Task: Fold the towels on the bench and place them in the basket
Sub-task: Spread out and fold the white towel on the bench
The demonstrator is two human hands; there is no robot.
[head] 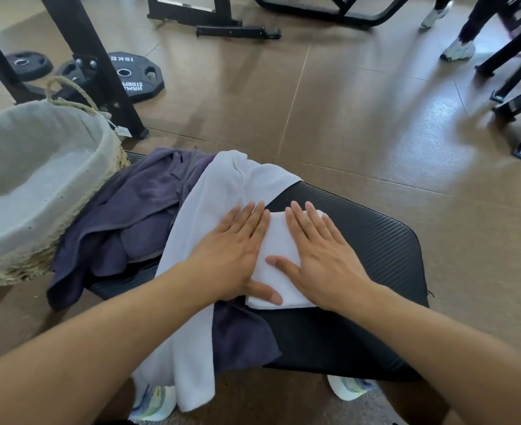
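The only readable text is on the black weight plate (136, 75) lying on the floor, where raised lettering appears mirrored or upside down: "15KG" near its far edge and, partly cut off, "HAMM… STREN…" near its near edge.

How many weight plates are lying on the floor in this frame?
3. The large plate lies right of the black rack post, a smaller plate lies left of it, and a third plate sits partly hidden behind the post. More may be hidden.

A gym floor, seen over a padded bench.
Black weight plates (136, 76) lie by a steel rack upright (93, 65); more black machine frames (330, 9) stand on the brown tiled floor (360, 118).
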